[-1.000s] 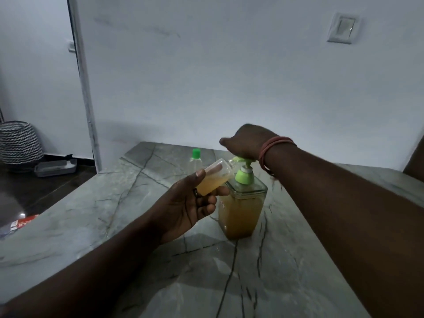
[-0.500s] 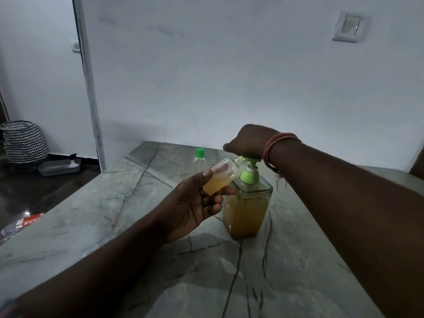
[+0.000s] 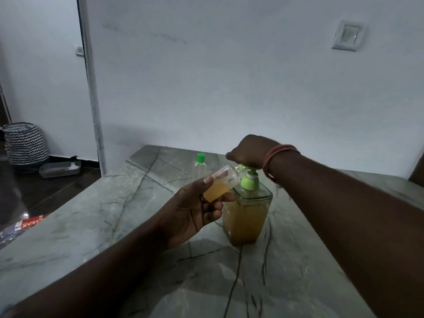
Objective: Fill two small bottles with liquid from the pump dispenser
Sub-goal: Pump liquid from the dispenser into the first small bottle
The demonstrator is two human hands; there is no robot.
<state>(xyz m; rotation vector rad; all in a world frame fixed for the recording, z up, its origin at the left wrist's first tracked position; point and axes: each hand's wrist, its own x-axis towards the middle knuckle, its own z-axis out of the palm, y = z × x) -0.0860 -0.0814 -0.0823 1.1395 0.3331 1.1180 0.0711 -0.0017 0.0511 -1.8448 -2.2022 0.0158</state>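
Note:
A square clear pump dispenser with amber liquid and a green pump collar stands on the marble table. My right hand lies over the pump head, fingers curled down on it. My left hand holds a small clear bottle, tilted, its mouth at the pump spout; amber liquid fills its lower part. A second small clear bottle with a green cap stands upright behind, at the far side of the table.
The table's left edge drops to a dark floor with a patterned basket, a grey tray and a red packet. A white wall runs close behind the table.
The pump head stands a little higher above the green collar than before. The view has shifted slightly; the bottle stays at the spout.

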